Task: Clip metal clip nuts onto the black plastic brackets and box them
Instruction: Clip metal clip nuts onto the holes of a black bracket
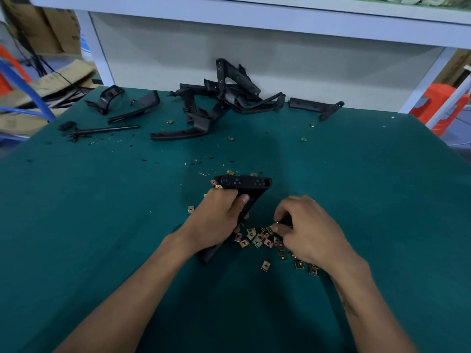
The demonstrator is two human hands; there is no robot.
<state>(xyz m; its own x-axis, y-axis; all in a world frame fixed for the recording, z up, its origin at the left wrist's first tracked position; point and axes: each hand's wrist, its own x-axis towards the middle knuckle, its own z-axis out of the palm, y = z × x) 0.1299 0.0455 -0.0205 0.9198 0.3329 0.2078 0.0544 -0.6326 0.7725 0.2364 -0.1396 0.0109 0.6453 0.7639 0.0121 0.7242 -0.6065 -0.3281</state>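
green felt covers the table (102, 225), and on it the left hand (216, 217) grips a black plastic bracket (244, 183), fingers and thumb curled round its stem so the wide perforated head points away from the person and the lower end sticks out past the wrist. the right hand (305, 228) has its fingers bent down over a scatter of brass-coloured clip nuts (257, 239) just beside the bracket; thumb and forefinger are pinched together, seemingly on one clip, though it is too small to tell for sure. more clips lie under and behind that hand. a pile of black brackets (229, 98) sits at the far edge against the white shelf frame (99, 54), with a few stray clips near it
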